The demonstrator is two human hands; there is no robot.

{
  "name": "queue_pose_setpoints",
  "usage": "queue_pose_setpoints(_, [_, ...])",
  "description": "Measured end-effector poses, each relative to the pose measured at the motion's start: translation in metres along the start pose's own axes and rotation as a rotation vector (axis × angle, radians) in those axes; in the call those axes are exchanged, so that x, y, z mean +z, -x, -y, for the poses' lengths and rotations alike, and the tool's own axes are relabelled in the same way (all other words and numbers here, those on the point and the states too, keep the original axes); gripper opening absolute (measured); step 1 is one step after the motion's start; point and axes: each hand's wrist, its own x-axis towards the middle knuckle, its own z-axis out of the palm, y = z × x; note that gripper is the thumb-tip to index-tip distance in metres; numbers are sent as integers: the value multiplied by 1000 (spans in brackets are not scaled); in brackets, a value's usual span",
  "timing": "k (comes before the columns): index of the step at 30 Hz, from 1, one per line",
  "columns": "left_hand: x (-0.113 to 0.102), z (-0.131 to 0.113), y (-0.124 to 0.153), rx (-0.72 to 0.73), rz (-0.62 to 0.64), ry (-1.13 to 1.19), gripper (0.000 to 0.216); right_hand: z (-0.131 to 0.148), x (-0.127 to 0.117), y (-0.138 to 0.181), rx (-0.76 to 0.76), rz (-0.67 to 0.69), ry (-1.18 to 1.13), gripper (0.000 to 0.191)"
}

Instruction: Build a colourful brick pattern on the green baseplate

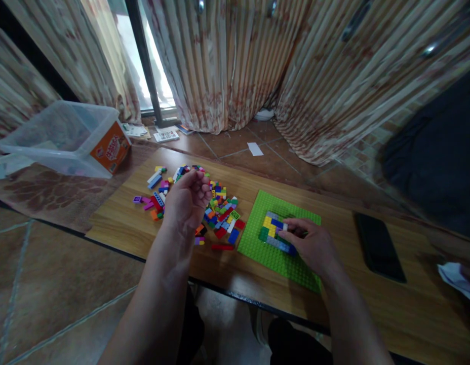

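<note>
On the right, a green studded baseplate [253,233] carries a low, flat build of toy bricks [271,229] in yellow, blue, green, grey and purple. My right hand [307,241] reaches over the build's right side, thumb and forefinger pinched on a small white brick [285,226] at its edge. The hand covers part of the build. Over a heap of loose bricks [222,210], my left hand [191,195] is turned palm up with its fingers curled in; what they hold, if anything, cannot be made out.
The wooden table [121,223] also bears a black phone [379,246] at right and crumpled white paper [461,279] near its right end. Beyond its left end stands a clear plastic tub [64,137] with an orange label. Striped curtains [220,66] hang behind.
</note>
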Motion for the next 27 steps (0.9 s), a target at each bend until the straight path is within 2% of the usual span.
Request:
queue_pose_setpoints(5, [0, 1, 0, -2, 24, 1, 22, -1, -1, 1, 50, -2, -35, 33])
queue_pose_setpoints(12, [1, 1, 0, -1, -3, 3, 17, -2, -4, 1, -14, 8, -33, 30])
queue_pose_setpoints(22, [-2, 3, -1, 0, 40, -12, 18, -3, -5, 0, 28, 10, -82, 29])
queue_pose_setpoints(27, [1, 7, 0, -10, 23, -34, 19, -3, -7, -1, 23, 51, -111, 27])
